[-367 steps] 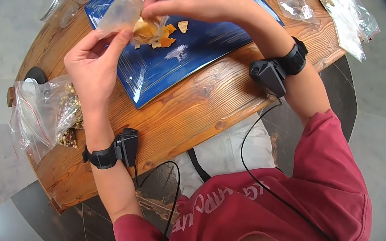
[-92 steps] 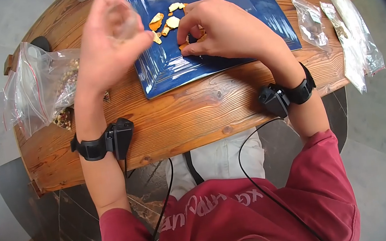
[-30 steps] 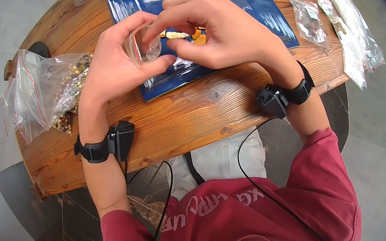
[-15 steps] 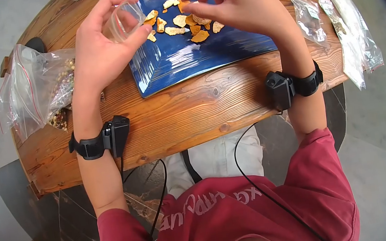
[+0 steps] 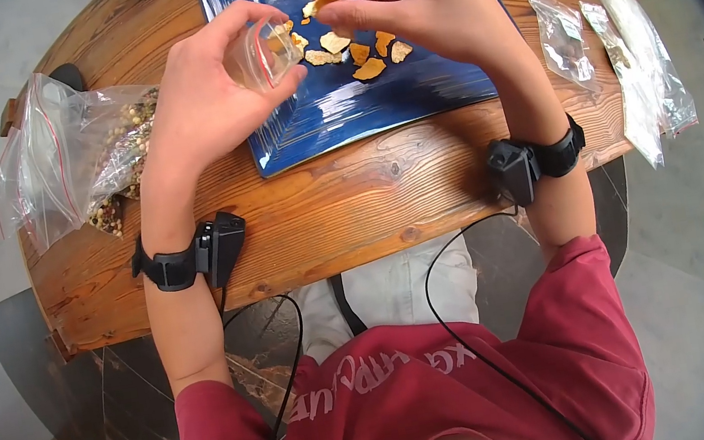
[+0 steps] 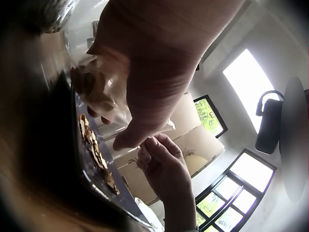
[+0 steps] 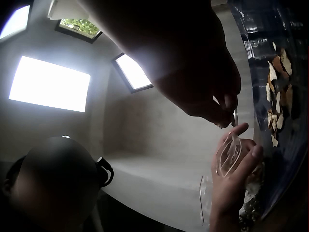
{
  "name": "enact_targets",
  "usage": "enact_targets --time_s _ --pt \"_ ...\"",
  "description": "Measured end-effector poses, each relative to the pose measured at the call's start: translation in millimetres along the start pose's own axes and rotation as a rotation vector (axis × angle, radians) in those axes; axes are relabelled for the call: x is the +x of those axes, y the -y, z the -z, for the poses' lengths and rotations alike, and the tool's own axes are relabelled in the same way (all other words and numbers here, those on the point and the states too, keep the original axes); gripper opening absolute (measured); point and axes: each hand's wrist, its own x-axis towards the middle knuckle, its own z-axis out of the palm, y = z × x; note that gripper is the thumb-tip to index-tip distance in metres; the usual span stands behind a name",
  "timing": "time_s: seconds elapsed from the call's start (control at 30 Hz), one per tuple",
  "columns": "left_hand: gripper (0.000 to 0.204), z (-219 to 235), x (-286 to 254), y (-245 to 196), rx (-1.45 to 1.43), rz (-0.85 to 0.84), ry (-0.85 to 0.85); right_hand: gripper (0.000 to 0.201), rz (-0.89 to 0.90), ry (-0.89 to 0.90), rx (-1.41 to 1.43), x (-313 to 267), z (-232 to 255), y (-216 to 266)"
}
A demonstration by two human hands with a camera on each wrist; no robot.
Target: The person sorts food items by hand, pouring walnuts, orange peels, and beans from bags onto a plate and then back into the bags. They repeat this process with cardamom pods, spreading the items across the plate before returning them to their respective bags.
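Note:
In the head view, my left hand (image 5: 205,92) curls round a small clear zip bag (image 5: 277,53), its mouth held wide and facing right. Some orange colour shows through the plastic. My right hand (image 5: 433,3) pinches a piece of dried orange peel (image 5: 325,2) between thumb and fingers, just right of the bag's mouth. Below, several more peel pieces (image 5: 368,68) lie scattered on a blue square plate (image 5: 390,109). From the right wrist, the bag's opening (image 7: 229,155) shows between left thumb and fingers, with the right fingertips above it.
A larger zip bag of mixed peppercorn-like grains (image 5: 123,149) lies left of the plate. At the right table edge are a small clear bag (image 5: 562,38) and several long plastic bags (image 5: 639,54). A dark round object (image 5: 67,78) sits at the far left edge.
Twelve seconds ago peel spilled from the bag both hands held; now pieces lie spread over the plate. Since half a second ago, the bag has moved right and down, and the right hand has brought peel near it.

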Motion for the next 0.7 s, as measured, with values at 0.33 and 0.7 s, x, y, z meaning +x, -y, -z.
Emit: enact_targets --time_s 0.33,0.7 --pt "0.048 -8 2 -4 -0.055 -0.099 -0.077 0.015 0.092 -0.099 0.267 -5 -34 -4" --pt "0.042 -12 2 -6 -0.203 -0.081 -0.087 0.011 0.413 -0.201 -0.057 -2 -41 -19"
